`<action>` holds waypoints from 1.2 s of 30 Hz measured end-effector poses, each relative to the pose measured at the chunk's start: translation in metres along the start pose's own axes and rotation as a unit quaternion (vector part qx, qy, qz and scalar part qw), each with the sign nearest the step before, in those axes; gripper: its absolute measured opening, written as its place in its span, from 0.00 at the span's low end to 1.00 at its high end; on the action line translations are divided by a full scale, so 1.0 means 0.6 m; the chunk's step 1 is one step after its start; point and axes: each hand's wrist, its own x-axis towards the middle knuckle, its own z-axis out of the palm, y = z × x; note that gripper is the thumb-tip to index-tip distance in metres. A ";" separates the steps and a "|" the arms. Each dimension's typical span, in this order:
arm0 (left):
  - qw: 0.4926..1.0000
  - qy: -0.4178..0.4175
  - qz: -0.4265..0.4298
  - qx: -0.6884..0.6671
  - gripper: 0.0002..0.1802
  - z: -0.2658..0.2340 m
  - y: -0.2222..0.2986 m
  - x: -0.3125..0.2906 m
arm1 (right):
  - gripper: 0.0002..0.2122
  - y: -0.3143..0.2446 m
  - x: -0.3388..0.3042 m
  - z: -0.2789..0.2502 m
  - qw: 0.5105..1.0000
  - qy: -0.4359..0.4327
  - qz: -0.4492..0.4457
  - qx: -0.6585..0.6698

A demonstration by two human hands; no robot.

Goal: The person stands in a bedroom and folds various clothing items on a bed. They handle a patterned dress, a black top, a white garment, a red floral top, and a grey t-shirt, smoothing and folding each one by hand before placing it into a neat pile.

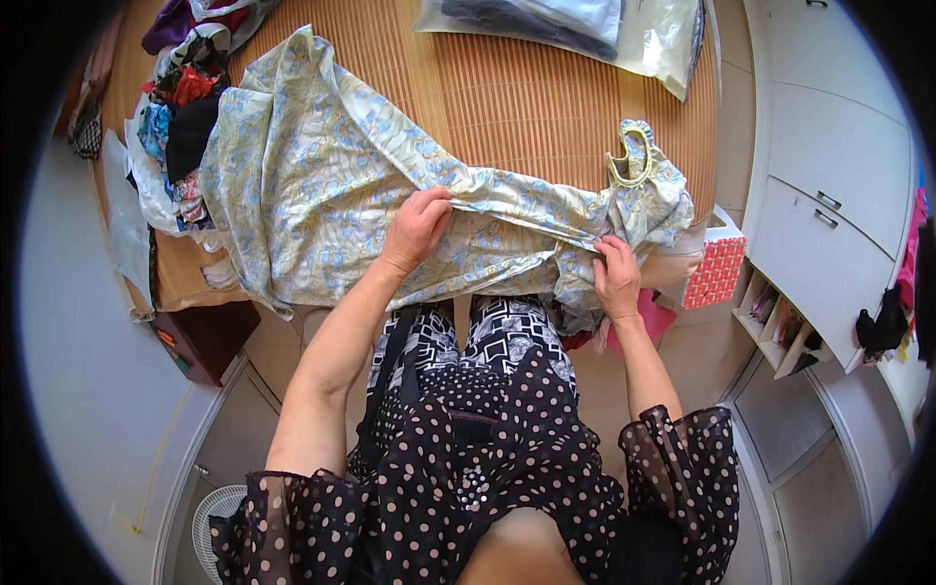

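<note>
A pale yellow dress with a blue floral print lies lengthwise over the table. Its wide skirt spreads to the left, and the narrower top with a rounded yellow-edged neckline bunches at the right. My left hand pinches a fold of the cloth near the middle of the dress. Farther right, below the neckline, the fingers of my right hand close on the same long fold. Between both hands the cloth runs in a stretched crease. The dress's near edge hangs at the table's front, by my lap.
Brown bamboo matting covers the table. Mixed clothes pile up at the far left. Clear plastic packages with folded fabric lie at the back right. A red-and-white patterned box stands by the right edge, near white cabinets.
</note>
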 end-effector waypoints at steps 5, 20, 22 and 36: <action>0.998 0.002 -0.056 -0.008 0.12 0.013 0.007 -0.039 | 0.08 -0.008 -0.001 -0.004 1.000 -0.002 0.031 0.000; 0.989 -0.067 -0.112 0.074 0.10 -0.060 -0.001 -0.094 | 0.10 -0.017 -0.012 -0.038 0.996 -0.070 0.045 -0.035; 0.977 -0.128 -0.130 0.110 0.09 -0.080 -0.004 -0.110 | 0.11 -0.037 -0.014 -0.041 0.996 -0.071 0.050 -0.031; 0.960 -0.238 -0.054 0.135 0.07 -0.198 -0.023 -0.188 | 0.09 -0.070 -0.056 -0.117 0.988 -0.142 0.047 -0.046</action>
